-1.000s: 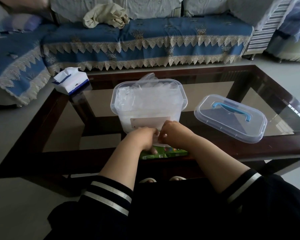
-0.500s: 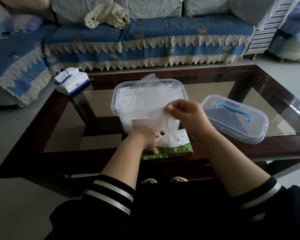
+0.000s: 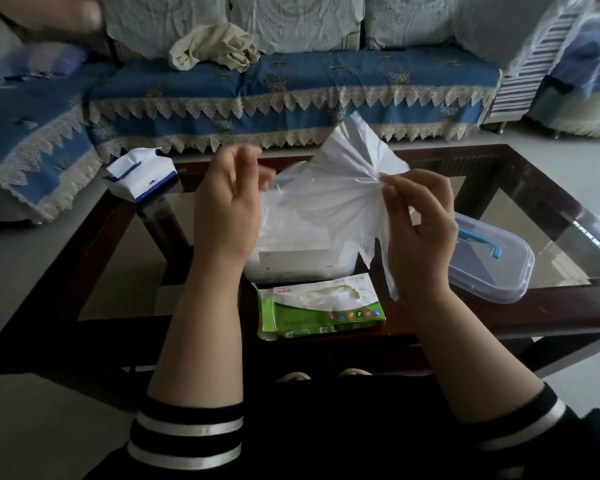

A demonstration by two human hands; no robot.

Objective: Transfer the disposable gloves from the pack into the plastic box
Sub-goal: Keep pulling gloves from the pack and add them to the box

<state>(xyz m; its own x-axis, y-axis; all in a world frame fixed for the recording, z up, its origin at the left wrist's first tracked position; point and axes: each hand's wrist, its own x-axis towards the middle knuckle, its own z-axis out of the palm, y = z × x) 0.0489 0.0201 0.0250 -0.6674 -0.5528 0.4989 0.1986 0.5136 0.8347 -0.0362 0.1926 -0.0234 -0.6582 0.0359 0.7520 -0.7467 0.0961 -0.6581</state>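
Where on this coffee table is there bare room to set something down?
Bare glass lies between the white-and-blue tissue pack and the clear plastic box, and beyond the blue-handled clear lid. It is crowded around the green glove pack.

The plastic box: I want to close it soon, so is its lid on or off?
Off. The lid lies flat on the table, right of the plastic box.

Dim, soft daylight — blurred, bowed edges.
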